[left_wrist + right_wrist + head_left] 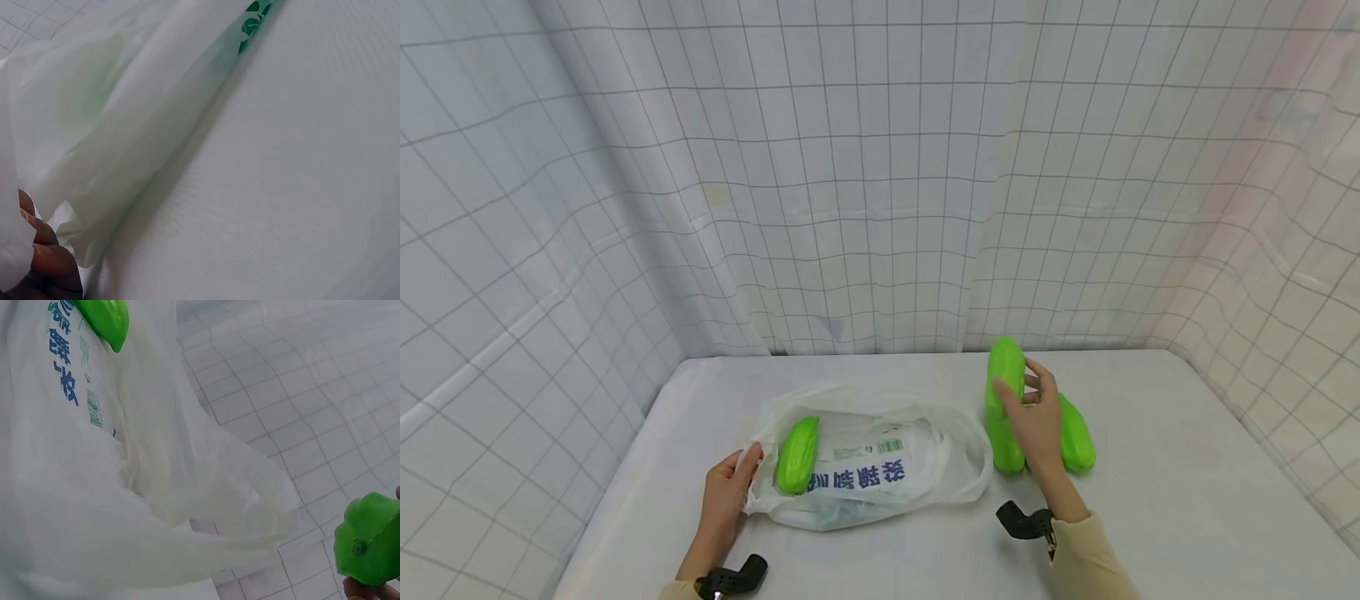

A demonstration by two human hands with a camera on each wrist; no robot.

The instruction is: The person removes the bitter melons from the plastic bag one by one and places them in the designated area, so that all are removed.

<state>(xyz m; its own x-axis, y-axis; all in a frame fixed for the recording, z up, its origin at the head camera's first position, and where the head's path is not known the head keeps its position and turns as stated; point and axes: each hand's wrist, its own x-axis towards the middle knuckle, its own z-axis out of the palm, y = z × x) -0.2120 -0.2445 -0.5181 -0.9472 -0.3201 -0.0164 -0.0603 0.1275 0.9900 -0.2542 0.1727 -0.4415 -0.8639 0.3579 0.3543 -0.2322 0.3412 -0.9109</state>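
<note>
A white plastic bag [951, 492] with blue lettering lies on its side, mouth spread open. Its left edge is pinched by my left hand [726, 492], whose fingertips show in the left wrist view beside the thin plastic. Inside the bag's left part rests a bright green, ribbed, gourd-like vegetable [797, 457]. Right of the bag, my right hand [1037, 417] grips a similar green vegetable [1006, 367] between thumb and fingers. In the right wrist view, that vegetable [369, 540] shows its lobed end with a small round nub. Hand and sleeve partly cover what lies behind.
Below the held vegetable lies another green vegetable [1004, 446], close to the bag's right end. One more green vegetable [1077, 435] is just right of my right hand. A white table [1180, 483] carries everything, with white grid-patterned curtains [880, 167] behind and at both sides.
</note>
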